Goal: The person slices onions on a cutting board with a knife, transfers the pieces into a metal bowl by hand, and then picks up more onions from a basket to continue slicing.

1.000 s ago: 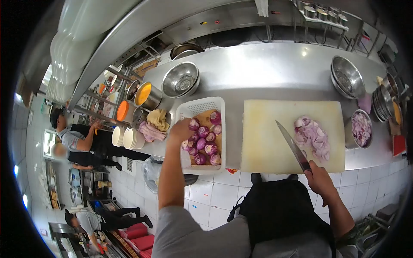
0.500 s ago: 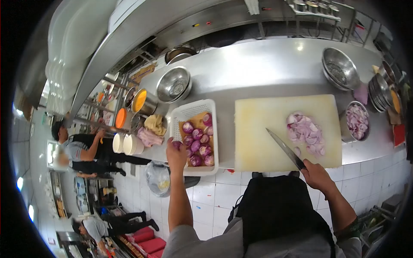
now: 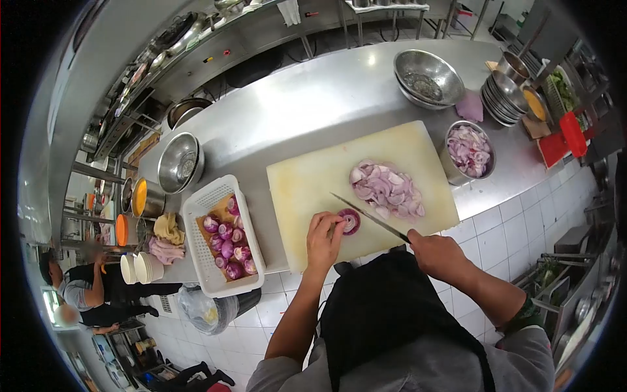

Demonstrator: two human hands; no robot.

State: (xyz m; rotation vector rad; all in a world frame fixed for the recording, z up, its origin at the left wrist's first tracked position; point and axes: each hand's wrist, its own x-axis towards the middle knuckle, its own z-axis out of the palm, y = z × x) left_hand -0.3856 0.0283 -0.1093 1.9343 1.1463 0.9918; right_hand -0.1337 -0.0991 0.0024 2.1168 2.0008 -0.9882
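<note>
My right hand [image 3: 439, 256] is wrapped round the handle of a kitchen knife [image 3: 369, 215], whose blade points up and left over the cutting board [image 3: 304, 183]. Just left of the blade lies a red onion [image 3: 351, 223] with its pale rings facing up. The curled fingers of my left hand [image 3: 324, 240] grip this onion's left side. Beyond the blade, sliced onion [image 3: 386, 188] forms a loose heap on the board. Left of the board, a white plastic basket [image 3: 194, 225] contains several peeled red onions [image 3: 226, 249].
A metal pot [image 3: 450, 171] full of cut onion stands at the board's right. Nested steel bowls [image 3: 428, 75] sit behind it, and another bowl [image 3: 181, 162] stands behind the basket. A bin with a clear liner [image 3: 204, 310] is below the table's left edge. Another person [image 3: 88, 287] stands far left.
My left hand has come from the basket to the board with a red onion. The knife stays in my right hand. The view has turned and shifted right.
</note>
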